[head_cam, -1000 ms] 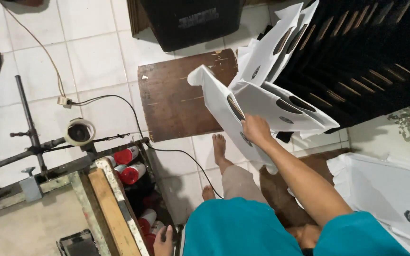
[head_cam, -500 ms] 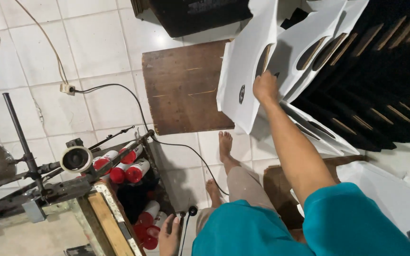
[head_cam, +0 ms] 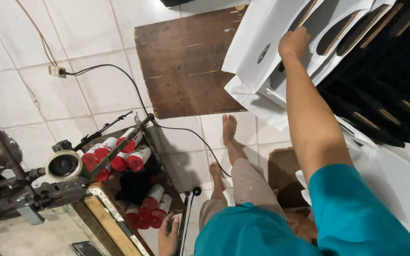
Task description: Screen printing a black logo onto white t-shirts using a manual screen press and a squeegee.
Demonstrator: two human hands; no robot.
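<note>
A: Where is the white cut sheet [head_cam: 257, 52]?
B: Upper right of the frame. The right hand [head_cam: 294, 43] has its fingers clamped on its edge.
A: How will it handle?
B: Probably light and floppy; better to hold it near a cutout. The left hand [head_cam: 168, 235] fingers I cannot tell.

Workshop, press machine [head_cam: 34, 189], drying rack [head_cam: 385, 95], spray cans [head_cam: 119, 154]

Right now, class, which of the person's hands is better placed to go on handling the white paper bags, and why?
The right hand: it already grips the white paper bags at arm's length. The left hand rests low by the metal frame, far from them.
</note>
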